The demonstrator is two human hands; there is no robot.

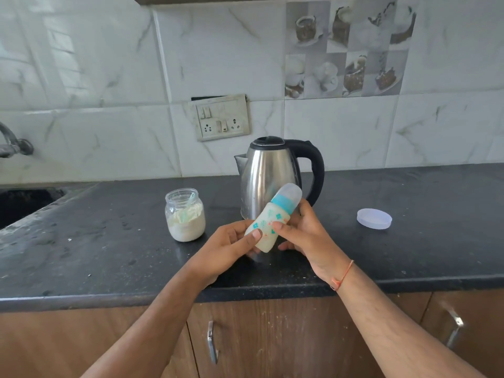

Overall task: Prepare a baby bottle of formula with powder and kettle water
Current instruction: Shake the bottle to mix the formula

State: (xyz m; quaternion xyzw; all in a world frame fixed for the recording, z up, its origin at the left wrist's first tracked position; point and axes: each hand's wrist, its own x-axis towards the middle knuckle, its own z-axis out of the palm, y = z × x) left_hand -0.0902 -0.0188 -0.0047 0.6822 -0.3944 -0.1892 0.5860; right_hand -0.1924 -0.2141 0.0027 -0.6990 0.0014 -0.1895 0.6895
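Note:
The baby bottle [268,221], with a teal collar and a clear cap on, is tilted with its top up to the right and holds milky liquid. My left hand [231,242] grips its lower end, thumb on the front. My right hand [301,231] holds its upper body near the collar. A steel kettle [268,170] with a black handle stands just behind the bottle, lid down. Left of it an open glass jar [185,216] holds white powder and a scoop.
A pale round lid [374,218] lies on the black counter [109,241] at the right. A sink [24,203] and tap are at the far left. A socket plate [222,117] is on the tiled wall. Cabinet doors with handles run below the counter edge.

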